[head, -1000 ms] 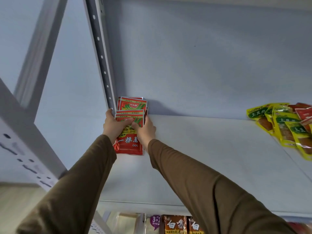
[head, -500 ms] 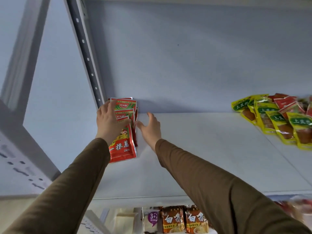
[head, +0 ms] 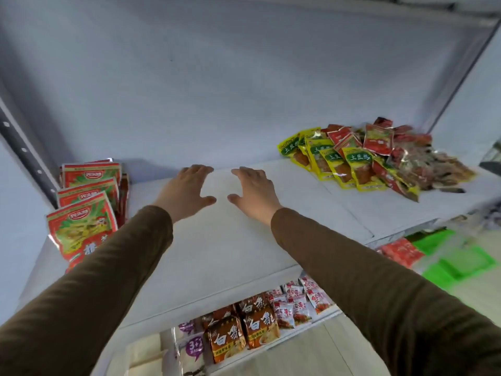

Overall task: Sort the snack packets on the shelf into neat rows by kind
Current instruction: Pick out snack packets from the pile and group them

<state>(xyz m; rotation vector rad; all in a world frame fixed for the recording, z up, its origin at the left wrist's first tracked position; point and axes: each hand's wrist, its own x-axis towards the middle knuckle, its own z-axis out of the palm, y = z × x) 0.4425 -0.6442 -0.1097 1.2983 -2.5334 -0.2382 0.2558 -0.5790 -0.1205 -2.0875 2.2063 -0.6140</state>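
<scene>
A row of red snack packets [head: 84,213] lies overlapping along the left end of the white shelf [head: 222,256], by the upright post. At the right end sits a loose pile of yellow-green packets [head: 339,161] mixed with red and clear ones [head: 379,139]. My left hand [head: 184,191] and my right hand [head: 257,194] hover side by side over the bare middle of the shelf, palms down, fingers spread, holding nothing. Both are well apart from either group of packets.
A perforated grey upright [head: 24,150] stands at the left, and the shelf's back wall is close behind. The lower shelf holds orange noodle packs [head: 244,329] and small white packets [head: 298,302]. Green items [head: 458,264] lie blurred at lower right.
Both hands have let go of the red packets and moved right to the shelf's middle. My view has swung right, bringing the mixed pile fully into sight.
</scene>
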